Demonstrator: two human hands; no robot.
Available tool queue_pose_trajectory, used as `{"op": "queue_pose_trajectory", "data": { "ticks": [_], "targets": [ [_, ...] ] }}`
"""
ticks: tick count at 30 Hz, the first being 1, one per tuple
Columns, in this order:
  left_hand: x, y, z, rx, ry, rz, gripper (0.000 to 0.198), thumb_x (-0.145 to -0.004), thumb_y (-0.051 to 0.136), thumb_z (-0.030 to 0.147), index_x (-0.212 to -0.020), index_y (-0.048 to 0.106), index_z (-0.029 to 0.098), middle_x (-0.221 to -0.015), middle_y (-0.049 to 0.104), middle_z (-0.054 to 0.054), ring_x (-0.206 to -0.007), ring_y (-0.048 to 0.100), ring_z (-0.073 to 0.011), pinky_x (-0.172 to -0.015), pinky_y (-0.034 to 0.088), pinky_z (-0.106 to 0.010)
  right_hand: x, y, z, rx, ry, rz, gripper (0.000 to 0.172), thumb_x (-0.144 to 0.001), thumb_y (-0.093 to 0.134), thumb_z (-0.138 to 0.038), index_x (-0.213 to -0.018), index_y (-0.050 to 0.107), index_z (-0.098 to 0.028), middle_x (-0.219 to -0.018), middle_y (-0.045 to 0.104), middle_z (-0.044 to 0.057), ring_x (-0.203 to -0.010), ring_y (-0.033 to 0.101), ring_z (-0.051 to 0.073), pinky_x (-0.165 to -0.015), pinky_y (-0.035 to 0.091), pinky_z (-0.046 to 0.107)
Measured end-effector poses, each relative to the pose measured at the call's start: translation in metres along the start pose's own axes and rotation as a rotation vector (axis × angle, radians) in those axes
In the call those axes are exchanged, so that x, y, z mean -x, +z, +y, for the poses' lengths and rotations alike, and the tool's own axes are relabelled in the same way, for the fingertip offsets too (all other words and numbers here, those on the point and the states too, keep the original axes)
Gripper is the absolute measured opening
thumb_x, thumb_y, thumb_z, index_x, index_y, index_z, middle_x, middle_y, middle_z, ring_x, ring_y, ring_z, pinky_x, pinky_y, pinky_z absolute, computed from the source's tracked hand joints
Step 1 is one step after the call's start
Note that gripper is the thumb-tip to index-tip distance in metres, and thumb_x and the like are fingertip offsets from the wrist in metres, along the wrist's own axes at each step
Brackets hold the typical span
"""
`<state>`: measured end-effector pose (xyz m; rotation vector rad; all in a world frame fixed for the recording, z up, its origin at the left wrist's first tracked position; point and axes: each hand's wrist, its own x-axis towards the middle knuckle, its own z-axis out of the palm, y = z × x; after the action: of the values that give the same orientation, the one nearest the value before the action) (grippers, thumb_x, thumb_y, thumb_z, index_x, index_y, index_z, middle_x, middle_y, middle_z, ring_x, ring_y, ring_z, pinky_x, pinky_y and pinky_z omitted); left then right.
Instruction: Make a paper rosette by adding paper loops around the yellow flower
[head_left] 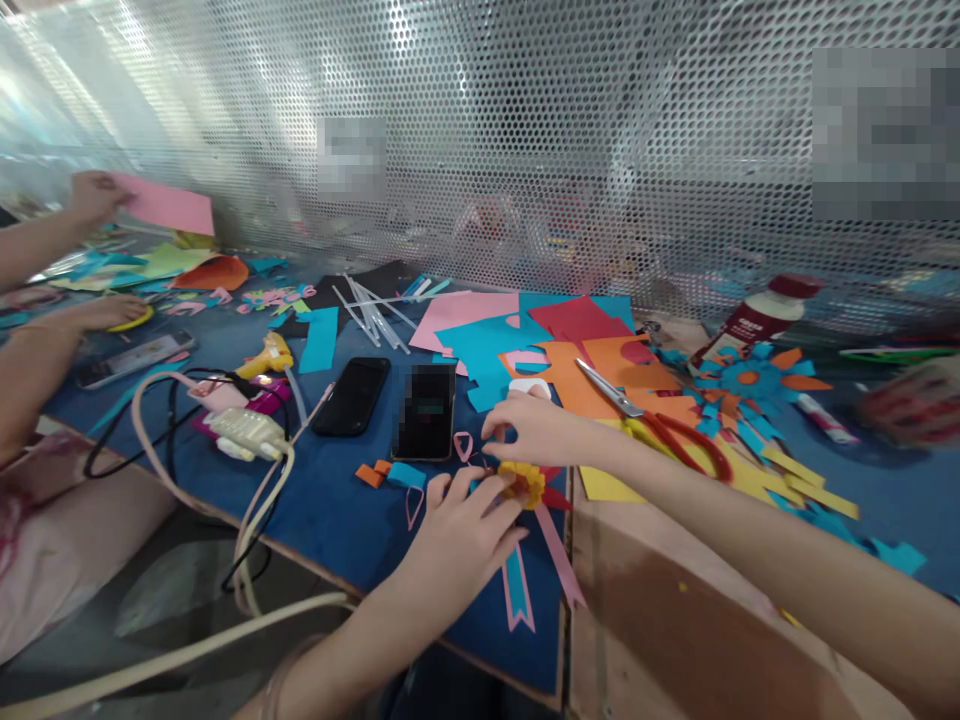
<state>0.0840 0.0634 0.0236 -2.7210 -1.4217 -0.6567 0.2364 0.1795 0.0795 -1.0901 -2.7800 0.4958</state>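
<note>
My left hand [469, 525] reaches in from below, with its fingertips on the left side of a yellow paper flower [523, 485] with red pointed pieces. Two paper ribbon tails hang from the flower toward the table edge: a blue one edged in pink [517, 590] and a plain pink one [559, 560]. Just above the flower, my right hand [536, 430] has its fingers curled down and drawn together; whatever lies at their tips is too small to make out. Close by are a pink paper loop [463, 446], another pink loop [414, 507] and small orange paper pieces [369, 476].
Two phones [352, 397] [426, 412] lie left of my hands. Scissors [652, 425] rest on cut paper sheets [600, 375]. A bottle [757, 320] and blue paper flower [750, 378] are at right. Power cords [251, 440] and a glue gun [266, 358] sit left. Another person's hand [97, 197] holds pink paper [169, 205].
</note>
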Motion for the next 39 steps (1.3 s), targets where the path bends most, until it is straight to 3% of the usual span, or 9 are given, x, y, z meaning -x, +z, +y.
{"op": "queue_pose_trajectory", "data": {
  "ticks": [6,13,19,25,33,39],
  "targets": [
    [0.004,-0.008,-0.007,-0.015,-0.079,0.112,0.036,-0.091,0.054,0.036,-0.126,0.055,0.026,-0.125,0.062,-0.004,-0.107,0.053,-0.0238,-0.086,0.034,-0.040,0.012,-0.005,0.020,-0.078,0.046,0.122,0.024,-0.088,0.052,-0.032,-0.095,0.072,-0.021,-0.094,0.070,0.005,-0.091,0.059,0.019,-0.082,0.041,0.033],
    [0.005,-0.013,-0.014,-0.047,-0.156,0.090,0.032,-0.091,0.056,0.035,-0.120,0.059,0.025,-0.119,0.066,-0.003,-0.104,0.056,-0.0227,-0.087,0.034,-0.040,0.022,0.008,0.045,-0.056,0.056,0.163,0.024,-0.086,0.056,-0.030,-0.103,0.070,-0.020,-0.103,0.066,0.008,-0.099,0.057,0.022,-0.089,0.043,0.037],
    [0.005,-0.013,-0.014,-0.040,-0.189,0.067,0.026,-0.090,0.057,0.034,-0.114,0.062,0.024,-0.113,0.068,-0.004,-0.102,0.056,-0.0229,-0.086,0.033,-0.040,0.022,0.007,0.046,-0.086,0.019,0.064,0.023,-0.085,0.059,-0.032,-0.097,0.072,-0.017,-0.094,0.064,0.009,-0.093,0.056,0.022,-0.087,0.043,0.038],
    [0.005,-0.011,-0.016,-0.042,-0.200,0.061,0.020,-0.091,0.056,0.030,-0.110,0.063,0.026,-0.108,0.069,-0.001,-0.103,0.057,-0.0221,-0.086,0.030,-0.040,0.022,0.002,0.049,-0.111,-0.062,-0.037,0.019,-0.086,0.059,-0.030,-0.096,0.071,-0.019,-0.099,0.060,0.008,-0.094,0.056,0.020,-0.087,0.044,0.034],
    [0.000,-0.013,-0.015,-0.022,-0.209,0.039,0.018,-0.093,0.053,0.027,-0.104,0.067,0.025,-0.099,0.071,-0.002,-0.098,0.058,-0.0220,-0.084,0.030,-0.039,0.017,-0.002,0.042,-0.120,-0.154,-0.116,0.017,-0.087,0.056,-0.018,-0.092,0.071,-0.020,-0.100,0.058,0.006,-0.095,0.054,0.018,-0.088,0.044,0.032],
    [-0.001,-0.015,-0.015,-0.008,-0.210,0.027,0.018,-0.093,0.053,0.025,-0.103,0.067,0.025,-0.100,0.071,-0.001,-0.099,0.058,-0.0215,-0.084,0.030,-0.039,0.018,-0.002,0.036,-0.099,-0.240,-0.121,0.019,-0.091,0.053,-0.023,-0.096,0.070,-0.020,-0.097,0.061,0.006,-0.094,0.054,0.018,-0.087,0.044,0.033]
  ]
}}
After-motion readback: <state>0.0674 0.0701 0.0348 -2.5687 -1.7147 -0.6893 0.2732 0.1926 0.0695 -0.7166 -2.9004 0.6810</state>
